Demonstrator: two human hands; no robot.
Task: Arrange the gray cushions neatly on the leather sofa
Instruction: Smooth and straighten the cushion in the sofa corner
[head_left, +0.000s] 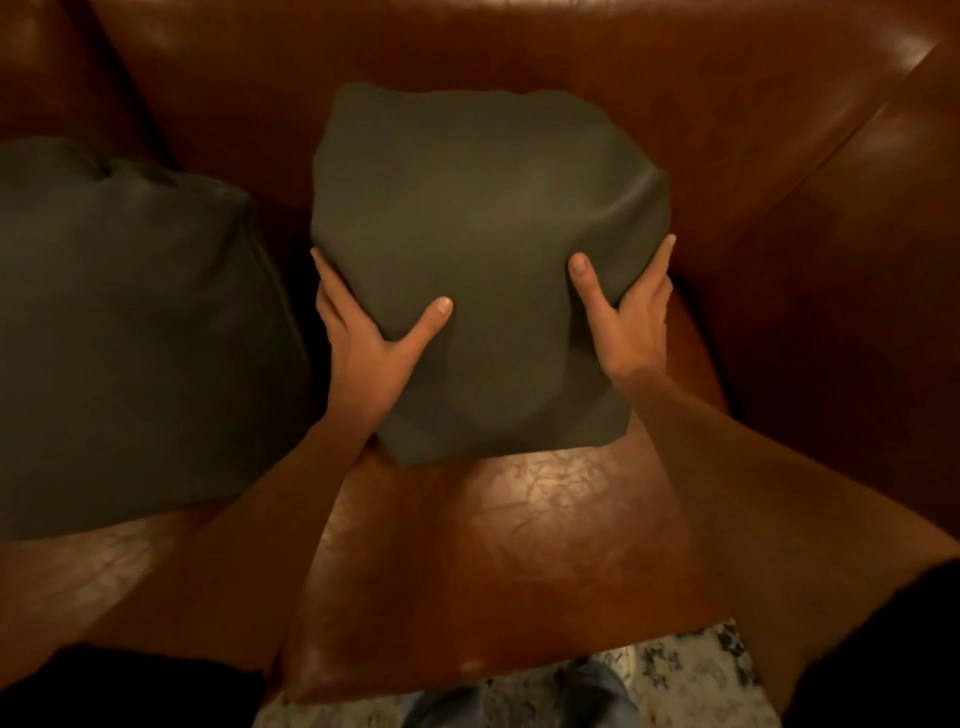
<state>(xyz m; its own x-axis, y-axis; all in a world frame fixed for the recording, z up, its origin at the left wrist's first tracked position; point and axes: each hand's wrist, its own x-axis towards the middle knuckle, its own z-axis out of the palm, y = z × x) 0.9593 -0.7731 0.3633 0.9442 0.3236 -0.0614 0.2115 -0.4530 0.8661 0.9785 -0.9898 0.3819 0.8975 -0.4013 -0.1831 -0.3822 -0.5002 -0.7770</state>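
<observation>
Gripping cushion (467, 208): left hand (363, 353), right hand (631, 332), fingers mostly hidden.

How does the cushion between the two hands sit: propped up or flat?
Propped up: the cushion rests its lower edge on the sofa seat, top against the backrest; the left hand and right hand grip its sides.

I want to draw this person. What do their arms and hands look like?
The left hand and right hand are bare: no gloves, rings or watch show, and the thumbnails are short. Both forearms are bare too. Higher up, the left sleeve and right sleeve are black.
</observation>
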